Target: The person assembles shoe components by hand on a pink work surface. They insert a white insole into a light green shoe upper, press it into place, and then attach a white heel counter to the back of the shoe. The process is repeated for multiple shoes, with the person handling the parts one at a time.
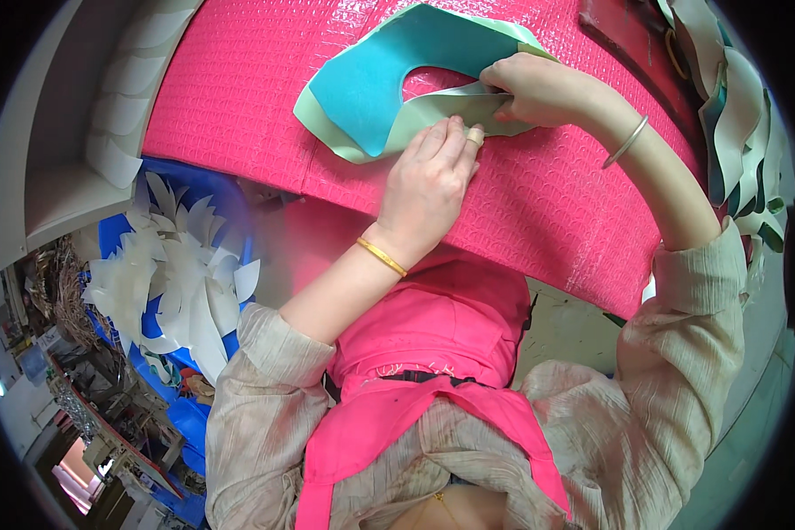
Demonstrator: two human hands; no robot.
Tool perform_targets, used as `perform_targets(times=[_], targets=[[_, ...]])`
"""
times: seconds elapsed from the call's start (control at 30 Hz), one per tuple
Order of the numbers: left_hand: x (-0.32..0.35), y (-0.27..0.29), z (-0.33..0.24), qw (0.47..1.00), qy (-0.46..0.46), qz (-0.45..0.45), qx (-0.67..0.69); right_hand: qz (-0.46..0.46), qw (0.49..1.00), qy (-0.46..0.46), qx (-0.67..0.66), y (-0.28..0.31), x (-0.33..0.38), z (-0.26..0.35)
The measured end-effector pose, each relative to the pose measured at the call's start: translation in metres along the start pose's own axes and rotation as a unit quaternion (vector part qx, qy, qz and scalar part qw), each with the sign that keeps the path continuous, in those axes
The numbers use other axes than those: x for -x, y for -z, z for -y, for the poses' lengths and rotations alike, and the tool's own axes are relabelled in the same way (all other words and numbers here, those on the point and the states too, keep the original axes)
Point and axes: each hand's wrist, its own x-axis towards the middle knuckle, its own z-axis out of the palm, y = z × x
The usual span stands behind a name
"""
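A curved, shoe-upper-shaped piece [353, 84], teal on one face with pale green edges, lies on the bright pink table covering. It bends around an opening through which the pink shows. My left hand [428, 177] rests on the pale green near strip of it, fingers stretched out flat, with a wrap on one fingertip. Opposite it, my right hand [543, 88] reaches round from the right and pinches the strip's inner edge between bent fingers. Some of those fingertips are hidden behind the material.
Pale cut pieces [185, 283] fill a blue bin [234, 199] below the table's left side. A grey shelf [71, 190] holds stacked white pieces at far left. More curved pieces [738, 132] hang in a pile at the right. A dark red board [636, 53] lies on the table's far right.
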Motion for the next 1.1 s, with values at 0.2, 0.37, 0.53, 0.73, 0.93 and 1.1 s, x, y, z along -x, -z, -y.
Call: perform_targets(times=[0.2,0.37,0.53,0.73,0.93,1.1], targets=[[-0.006,-0.001,0.000,0.999,-0.027,0.018,-0.036,-0.003,1.000,-0.010,0.015,-0.004,-0.001,0.006],[-0.012,0.003,-0.002,0.996,0.022,0.072,0.041,-0.044,0.991,0.043,0.115,-0.012,0.000,0.006],[-0.009,-0.008,-0.003,1.000,0.000,0.001,0.028,-0.008,0.978,0.033,0.207,0.000,0.003,0.005],[-0.015,-0.022,-0.012,0.999,0.008,-0.015,0.033,0.040,0.967,0.020,0.252,0.012,0.008,0.008],[-0.024,-0.032,-0.026,1.000,0.001,-0.028,0.011,0.045,0.946,0.091,0.309,0.010,0.010,-0.012],[-0.025,-0.037,-0.028,0.999,0.023,-0.011,0.026,0.077,0.930,0.026,0.357,0.009,0.006,-0.003]])
